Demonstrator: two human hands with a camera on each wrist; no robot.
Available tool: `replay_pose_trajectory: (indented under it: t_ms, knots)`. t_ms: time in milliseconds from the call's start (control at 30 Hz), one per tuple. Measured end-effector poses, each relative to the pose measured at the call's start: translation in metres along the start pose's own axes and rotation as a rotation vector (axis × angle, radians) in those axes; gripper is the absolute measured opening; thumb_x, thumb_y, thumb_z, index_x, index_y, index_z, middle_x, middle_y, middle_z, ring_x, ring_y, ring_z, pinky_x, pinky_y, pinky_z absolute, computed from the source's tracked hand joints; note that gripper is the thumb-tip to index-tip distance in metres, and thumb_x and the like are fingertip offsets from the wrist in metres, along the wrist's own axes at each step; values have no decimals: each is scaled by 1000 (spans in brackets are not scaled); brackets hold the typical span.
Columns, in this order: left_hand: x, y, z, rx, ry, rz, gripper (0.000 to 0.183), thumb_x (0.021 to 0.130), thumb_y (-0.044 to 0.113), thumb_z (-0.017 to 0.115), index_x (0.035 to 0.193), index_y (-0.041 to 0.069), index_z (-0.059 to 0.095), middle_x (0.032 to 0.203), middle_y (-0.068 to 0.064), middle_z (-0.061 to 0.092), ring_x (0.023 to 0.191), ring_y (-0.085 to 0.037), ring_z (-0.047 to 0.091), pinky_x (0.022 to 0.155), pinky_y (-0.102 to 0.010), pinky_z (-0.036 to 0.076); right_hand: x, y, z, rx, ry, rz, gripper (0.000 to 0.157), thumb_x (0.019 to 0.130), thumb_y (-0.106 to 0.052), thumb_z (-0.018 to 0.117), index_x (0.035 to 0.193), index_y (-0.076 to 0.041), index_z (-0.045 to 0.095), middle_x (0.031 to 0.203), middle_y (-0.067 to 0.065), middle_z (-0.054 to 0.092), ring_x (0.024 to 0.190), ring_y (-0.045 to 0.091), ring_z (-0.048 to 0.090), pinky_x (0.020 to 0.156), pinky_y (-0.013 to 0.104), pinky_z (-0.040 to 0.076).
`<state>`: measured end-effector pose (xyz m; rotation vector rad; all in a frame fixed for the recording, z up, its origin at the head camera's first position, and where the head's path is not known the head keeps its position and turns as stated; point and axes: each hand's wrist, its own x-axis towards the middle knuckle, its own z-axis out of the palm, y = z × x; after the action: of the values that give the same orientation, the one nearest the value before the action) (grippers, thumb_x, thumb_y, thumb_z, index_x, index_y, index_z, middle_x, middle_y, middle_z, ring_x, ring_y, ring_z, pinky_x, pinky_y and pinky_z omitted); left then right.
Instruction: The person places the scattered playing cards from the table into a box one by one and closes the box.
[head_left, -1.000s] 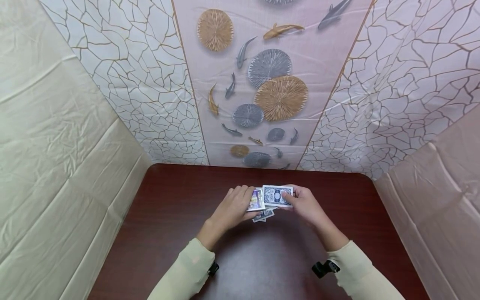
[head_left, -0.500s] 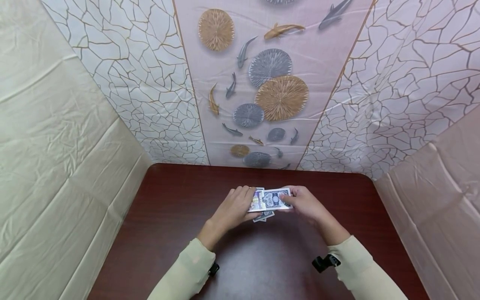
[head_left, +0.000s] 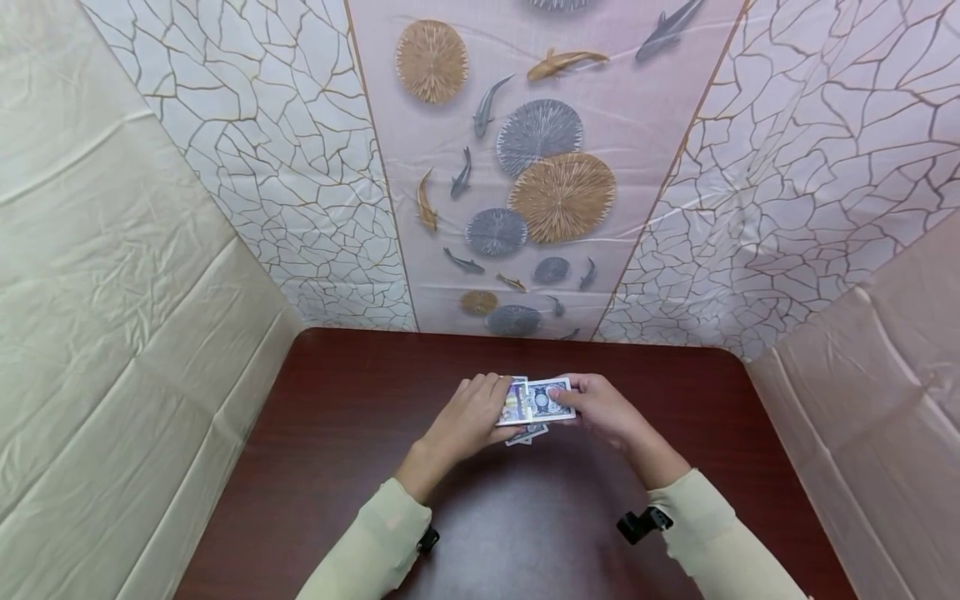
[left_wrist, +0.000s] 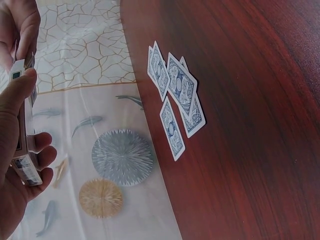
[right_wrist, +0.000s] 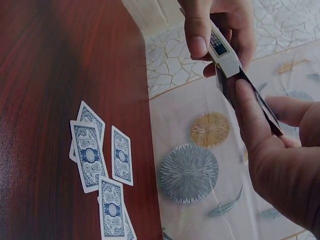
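Observation:
My left hand (head_left: 465, 417) grips a card box (head_left: 513, 404) with a purple and yellow picture, its open end facing right. In the right wrist view the left thumb lies along the narrow side of the card box (right_wrist: 226, 59). From the right, my right hand (head_left: 609, 412) pinches blue-backed playing cards (head_left: 546, 402), thumb on top and fingers beneath. Their left end lies at the box's mouth, seemingly inside it; how many are held cannot be told. Both hands are above the table. Below them lie several loose blue-backed playing cards (left_wrist: 181, 85), face down and partly overlapping.
The dark red wooden table (head_left: 360, 375) ends at a patterned cloth (head_left: 517, 275) with fish and round leaf shapes. Beige cloth walls (head_left: 150, 375) stand on the left and right. Each forearm wears a small black wrist camera (head_left: 643, 525).
The right hand has lowered the cards from overlapping the box's end to level with its mouth, then moved them left toward the box. The left hand stays nearly still, gripping the box.

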<state>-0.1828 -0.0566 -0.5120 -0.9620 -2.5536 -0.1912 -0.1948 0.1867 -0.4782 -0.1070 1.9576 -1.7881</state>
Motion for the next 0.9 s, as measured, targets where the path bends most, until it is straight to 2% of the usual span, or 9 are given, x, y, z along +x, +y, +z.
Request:
replay_pose_trajectory:
  t_ms: [133,267,567,900]
  knots:
    - [-1,-1,0,-3,-11,-9,74,86,59,76,130,3,57,112,-6,65,95,-21,61,73,-33,48,-1,2,-3,103,-50,-11,40,106,-1,41,136,25,40,104,8,70,92,12,73,89,33,59]
    - [-1,-1,0,-7,-14,-10,73,86,59,76,130,3,57,113,-7,65,96,-21,61,73,-33,48,-2,4,-7,167,-88,-7,43,105,1,39,140,26,35,110,13,69,97,15,72,92,33,58]
    - [-1,0,0,-22,-30,-16,75,86,57,77,132,3,56,114,-7,65,96,-22,61,74,-34,47,-1,5,-6,139,-76,-4,44,108,-1,41,144,24,35,123,22,68,103,16,73,93,33,57]
    - [-2,-2,0,-47,-6,-19,72,85,55,79,129,2,58,110,-8,65,94,-23,61,72,-35,46,1,4,1,118,-41,-24,45,106,0,46,143,23,39,114,14,71,97,11,72,88,28,58]
